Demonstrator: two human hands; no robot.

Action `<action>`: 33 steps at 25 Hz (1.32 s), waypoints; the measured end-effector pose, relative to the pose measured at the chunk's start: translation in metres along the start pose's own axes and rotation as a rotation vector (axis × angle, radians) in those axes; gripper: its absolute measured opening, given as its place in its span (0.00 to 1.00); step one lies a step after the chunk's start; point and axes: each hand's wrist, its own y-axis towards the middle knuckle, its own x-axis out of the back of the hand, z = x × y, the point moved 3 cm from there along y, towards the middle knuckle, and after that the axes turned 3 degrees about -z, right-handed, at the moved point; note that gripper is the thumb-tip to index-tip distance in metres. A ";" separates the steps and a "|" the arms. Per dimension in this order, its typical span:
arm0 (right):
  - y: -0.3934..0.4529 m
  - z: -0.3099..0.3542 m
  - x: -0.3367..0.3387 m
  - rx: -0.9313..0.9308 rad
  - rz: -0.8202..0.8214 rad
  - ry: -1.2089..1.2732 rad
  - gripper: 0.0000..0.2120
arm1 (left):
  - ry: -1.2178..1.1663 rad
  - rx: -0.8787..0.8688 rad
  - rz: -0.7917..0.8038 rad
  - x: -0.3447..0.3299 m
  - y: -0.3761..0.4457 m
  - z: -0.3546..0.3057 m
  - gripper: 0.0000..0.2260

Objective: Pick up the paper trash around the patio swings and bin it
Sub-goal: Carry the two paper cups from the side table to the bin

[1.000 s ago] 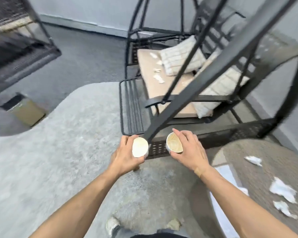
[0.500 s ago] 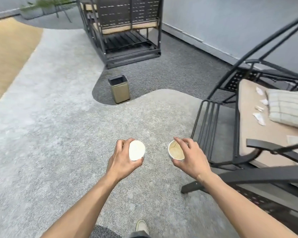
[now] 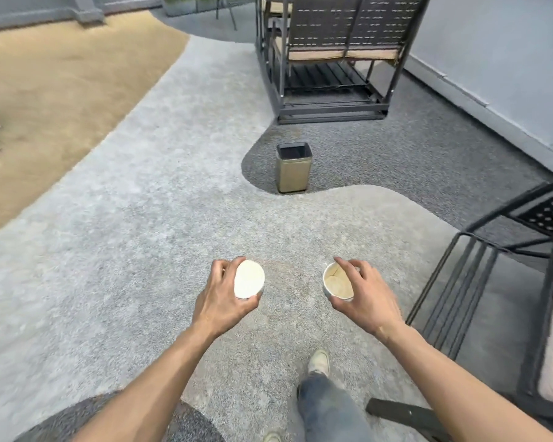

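Paper cups fill both hands: the left hand [image 3: 219, 301] curls its fingers around a cup [image 3: 249, 280] whose pale flat face is turned toward the camera, and the right hand [image 3: 366, 299] pinches a second paper cup [image 3: 336, 281] at the rim, its stained inside showing. Both are held out in front at about the same height, well apart from each other.

Straight ahead stands the bin [image 3: 293, 167], a small square metal one with its top open, on the edge of the dark paving, in front of a patio swing [image 3: 326, 55]. Another swing's black frame [image 3: 479, 275] runs along the right edge.

By the look of it the carrying step is in hand: the cups are picked up and not yet binned, and the bin is some way off. The next move calls for walking up close, bringing each hand over the opening and letting go, one cup at a time, since the mouth looks narrow.
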 end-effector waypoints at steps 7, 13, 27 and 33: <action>0.125 -0.042 -0.005 0.042 0.003 0.066 0.36 | 0.032 0.030 -0.014 -0.019 0.104 -0.016 0.36; 0.232 -0.102 0.010 0.022 0.000 0.080 0.36 | 0.010 0.079 -0.016 -0.048 0.215 -0.057 0.37; 0.487 -0.135 -0.017 -0.008 0.042 0.079 0.38 | 0.015 0.066 -0.010 -0.075 0.473 -0.042 0.36; 0.626 -0.123 -0.025 -0.053 0.009 0.062 0.39 | -0.009 0.013 0.064 -0.077 0.621 -0.021 0.36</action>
